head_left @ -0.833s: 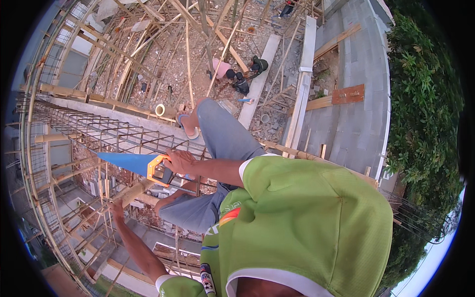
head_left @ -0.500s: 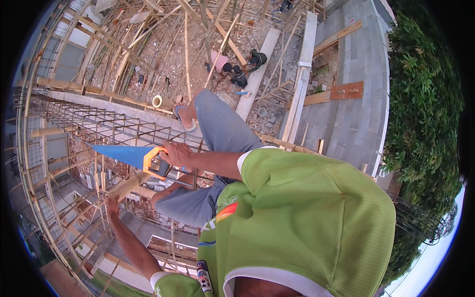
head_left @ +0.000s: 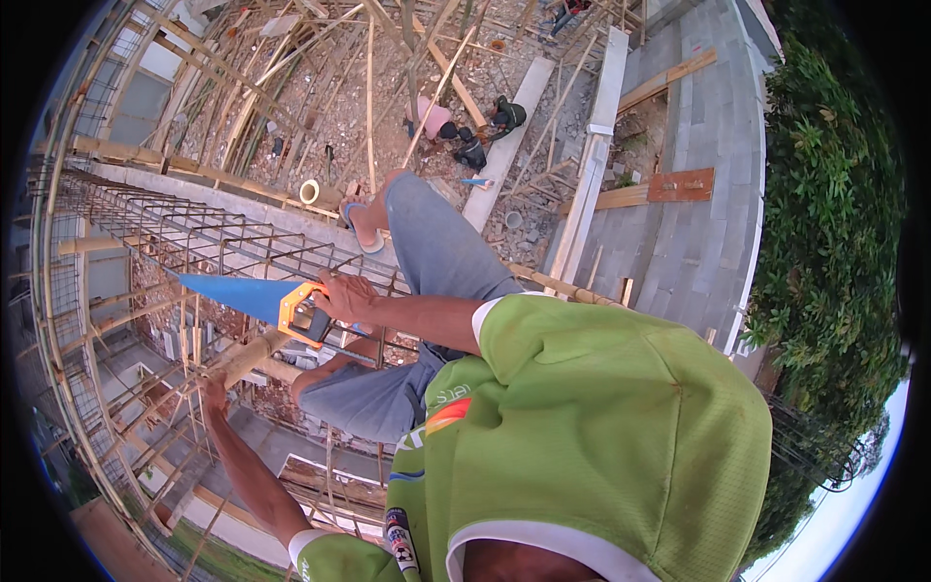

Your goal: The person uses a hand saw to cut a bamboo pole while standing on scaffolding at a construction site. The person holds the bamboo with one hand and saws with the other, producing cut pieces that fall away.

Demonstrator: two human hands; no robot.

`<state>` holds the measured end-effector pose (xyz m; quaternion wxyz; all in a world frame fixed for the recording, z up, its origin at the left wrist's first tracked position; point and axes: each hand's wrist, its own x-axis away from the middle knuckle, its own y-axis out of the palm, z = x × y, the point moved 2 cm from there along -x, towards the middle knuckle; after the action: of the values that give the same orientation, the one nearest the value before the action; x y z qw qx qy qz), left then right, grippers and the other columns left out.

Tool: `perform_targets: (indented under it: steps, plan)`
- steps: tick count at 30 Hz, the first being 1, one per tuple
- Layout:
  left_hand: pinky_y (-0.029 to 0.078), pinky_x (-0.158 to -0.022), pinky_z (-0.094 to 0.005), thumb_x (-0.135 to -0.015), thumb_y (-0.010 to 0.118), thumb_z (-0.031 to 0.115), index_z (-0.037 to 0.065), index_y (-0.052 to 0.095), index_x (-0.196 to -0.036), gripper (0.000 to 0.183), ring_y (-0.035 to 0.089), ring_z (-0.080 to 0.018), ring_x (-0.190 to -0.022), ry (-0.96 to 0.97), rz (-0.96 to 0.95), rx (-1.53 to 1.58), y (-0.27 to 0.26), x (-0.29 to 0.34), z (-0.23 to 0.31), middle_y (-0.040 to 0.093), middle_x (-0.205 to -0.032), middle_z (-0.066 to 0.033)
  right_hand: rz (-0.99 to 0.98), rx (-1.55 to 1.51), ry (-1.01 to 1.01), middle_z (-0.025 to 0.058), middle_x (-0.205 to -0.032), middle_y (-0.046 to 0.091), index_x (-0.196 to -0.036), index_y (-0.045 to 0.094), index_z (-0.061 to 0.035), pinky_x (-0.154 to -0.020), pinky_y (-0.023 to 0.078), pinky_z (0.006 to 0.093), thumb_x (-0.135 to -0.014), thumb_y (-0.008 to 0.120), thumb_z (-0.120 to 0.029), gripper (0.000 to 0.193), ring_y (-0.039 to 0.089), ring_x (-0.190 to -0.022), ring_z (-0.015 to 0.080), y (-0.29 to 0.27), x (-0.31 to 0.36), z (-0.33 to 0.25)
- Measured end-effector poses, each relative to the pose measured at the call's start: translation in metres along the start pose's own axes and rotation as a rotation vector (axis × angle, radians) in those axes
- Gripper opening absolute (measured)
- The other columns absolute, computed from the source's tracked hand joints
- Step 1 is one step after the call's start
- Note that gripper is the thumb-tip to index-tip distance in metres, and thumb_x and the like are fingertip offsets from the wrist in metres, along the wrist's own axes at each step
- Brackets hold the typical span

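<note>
My right hand (head_left: 349,298) is wrapped round the orange and black handle of a hand saw (head_left: 242,295). Its blue blade points left, above a bamboo pole (head_left: 254,355). At the pole's left part, my left hand (head_left: 213,390) grips it, though its fingers are partly hidden. I cannot tell whether the saw's teeth touch the pole. Around both hands runs a long cage of steel reinforcing bars (head_left: 242,233). My legs in grey shorts (head_left: 441,238) straddle the bars, with one sandalled foot (head_left: 367,238) on the concrete edge.
Below, several people (head_left: 470,150) crouch on rubble beside a concrete beam (head_left: 509,141); another blue-bladed saw (head_left: 475,182) lies near them. Bamboo scaffolding (head_left: 58,330) stands at the left. A grey block wall (head_left: 679,242) and trees (head_left: 824,242) are at the right.
The view has shifted slightly. The saw and my left hand have moved only a little; both hands keep the same grips.
</note>
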<state>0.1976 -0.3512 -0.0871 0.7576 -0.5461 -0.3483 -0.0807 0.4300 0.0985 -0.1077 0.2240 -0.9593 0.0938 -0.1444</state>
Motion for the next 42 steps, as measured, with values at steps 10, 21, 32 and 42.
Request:
perform_targets:
  steps: [10, 21, 32, 42]
  plan:
    - [0.047, -0.086, -0.0582, -0.088, 0.062, 0.052, 0.009, 0.039, -0.145, 0.075, 0.051, -0.0318, -0.109, 0.05, 0.034, 0.048, 0.001, -0.003, -0.011, 0.049, -0.131, -0.0145, 0.003, 0.031, 0.014, 0.0259, -0.077, 0.068, -0.109, 0.051, 0.0011, -0.067, 0.053, 0.0567, -0.092, 0.056, -0.039, 0.044, 0.068, -0.074, 0.0457, 0.0, 0.001, -0.001]
    - [0.045, -0.098, -0.0552, -0.089, 0.066, 0.047, 0.006, 0.027, -0.152, 0.084, 0.044, -0.0389, -0.133, 0.044, -0.041, 0.051, 0.002, 0.028, 0.016, 0.041, -0.149, -0.0205, -0.101, -0.013, 0.095, 0.0289, -0.097, 0.069, -0.123, 0.051, -0.0005, -0.083, 0.053, 0.058, -0.094, 0.052, -0.042, 0.051, 0.069, -0.092, 0.0476, -0.01, 0.0, -0.009]
    - [0.04, -0.104, -0.0566, -0.09, 0.066, 0.044, 0.009, 0.02, -0.156, 0.088, 0.039, -0.0382, -0.138, 0.011, -0.062, 0.114, 0.005, 0.025, 0.0, 0.028, -0.159, -0.0181, -0.079, 0.04, 0.071, 0.0281, -0.094, 0.07, -0.127, 0.052, 0.0003, -0.079, 0.053, 0.0562, -0.096, 0.051, -0.043, 0.053, 0.069, -0.087, 0.0466, -0.002, 0.0, -0.007]
    - [0.054, -0.077, -0.0444, -0.087, 0.069, 0.045, 0.012, -0.005, -0.16, 0.109, 0.046, -0.0357, -0.127, 0.027, -0.225, 0.134, 0.0, -0.001, -0.013, 0.019, -0.16, -0.0238, -0.129, 0.033, 0.132, 0.0267, -0.098, 0.07, -0.118, 0.052, -0.0001, -0.081, 0.052, 0.0578, -0.095, 0.052, -0.042, 0.048, 0.069, -0.092, 0.0456, -0.01, 0.001, -0.014]
